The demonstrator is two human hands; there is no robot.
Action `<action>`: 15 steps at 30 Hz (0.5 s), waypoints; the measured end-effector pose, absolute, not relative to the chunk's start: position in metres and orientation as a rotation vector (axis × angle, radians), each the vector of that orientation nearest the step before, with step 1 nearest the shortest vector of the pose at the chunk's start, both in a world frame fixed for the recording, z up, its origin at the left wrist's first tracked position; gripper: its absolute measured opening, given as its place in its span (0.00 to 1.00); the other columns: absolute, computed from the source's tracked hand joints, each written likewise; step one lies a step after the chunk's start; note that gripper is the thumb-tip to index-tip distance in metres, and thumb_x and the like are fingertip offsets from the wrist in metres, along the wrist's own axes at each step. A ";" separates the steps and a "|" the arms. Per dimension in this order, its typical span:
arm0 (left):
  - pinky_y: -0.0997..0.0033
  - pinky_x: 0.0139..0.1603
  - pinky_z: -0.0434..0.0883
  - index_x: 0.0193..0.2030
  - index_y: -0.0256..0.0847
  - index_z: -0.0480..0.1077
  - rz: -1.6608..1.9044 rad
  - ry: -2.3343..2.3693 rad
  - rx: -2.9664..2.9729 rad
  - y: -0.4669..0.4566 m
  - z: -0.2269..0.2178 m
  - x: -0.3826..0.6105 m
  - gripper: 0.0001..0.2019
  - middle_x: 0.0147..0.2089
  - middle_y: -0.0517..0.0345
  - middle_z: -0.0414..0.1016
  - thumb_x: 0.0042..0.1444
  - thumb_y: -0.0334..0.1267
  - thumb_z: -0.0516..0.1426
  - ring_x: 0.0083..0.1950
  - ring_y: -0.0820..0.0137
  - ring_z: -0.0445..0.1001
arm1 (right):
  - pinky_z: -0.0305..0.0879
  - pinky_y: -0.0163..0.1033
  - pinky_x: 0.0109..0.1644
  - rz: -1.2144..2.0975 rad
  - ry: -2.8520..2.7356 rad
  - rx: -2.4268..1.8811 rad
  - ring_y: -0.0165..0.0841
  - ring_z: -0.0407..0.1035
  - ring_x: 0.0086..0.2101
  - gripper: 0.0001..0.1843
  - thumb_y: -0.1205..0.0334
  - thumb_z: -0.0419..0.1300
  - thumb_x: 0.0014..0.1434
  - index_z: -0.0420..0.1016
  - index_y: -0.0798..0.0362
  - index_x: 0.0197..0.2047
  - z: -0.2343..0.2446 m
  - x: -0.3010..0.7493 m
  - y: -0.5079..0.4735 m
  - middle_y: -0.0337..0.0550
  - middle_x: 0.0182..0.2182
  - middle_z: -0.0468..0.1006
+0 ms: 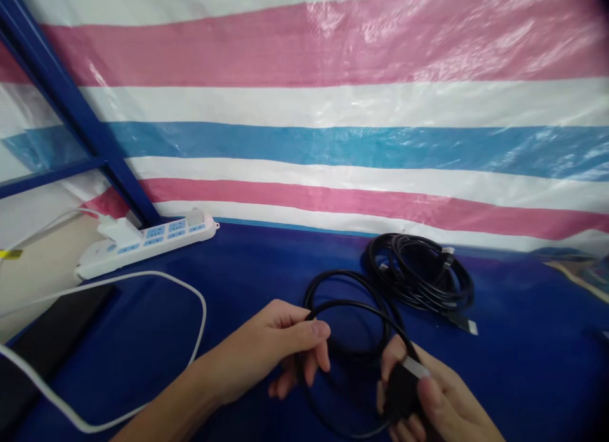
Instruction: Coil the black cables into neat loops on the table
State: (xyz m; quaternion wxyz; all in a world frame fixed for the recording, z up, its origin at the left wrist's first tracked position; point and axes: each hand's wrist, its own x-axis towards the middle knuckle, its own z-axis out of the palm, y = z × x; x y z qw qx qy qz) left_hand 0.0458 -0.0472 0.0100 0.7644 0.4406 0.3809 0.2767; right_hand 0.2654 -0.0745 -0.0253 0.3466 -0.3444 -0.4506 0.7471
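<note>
A black cable [354,290] lies in loose loops on the blue table cover [247,271]. My left hand [280,347] pinches one loop of it between thumb and fingers. My right hand [432,404] is closed round the cable's black plug [402,388], whose silver tip shows above my thumb. Both hands hover low over the table near the front edge.
A second coil of black cable [421,271] with a silver connector lies behind, to the right. A white power strip [143,239] sits at the back left, its white cord [190,290] curving forward. A black flat device [47,340] lies at the left. A striped tarp [333,112] hangs behind.
</note>
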 end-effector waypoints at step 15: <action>0.79 0.28 0.70 0.41 0.37 0.76 0.944 0.912 2.043 -0.063 -0.016 0.081 0.11 0.36 0.48 0.77 0.56 0.37 0.55 0.28 0.75 0.74 | 0.68 0.34 0.45 2.003 -0.380 -0.762 0.27 0.70 0.34 0.11 0.54 0.60 0.57 0.72 0.53 0.37 -0.021 0.259 -0.061 0.40 0.29 0.73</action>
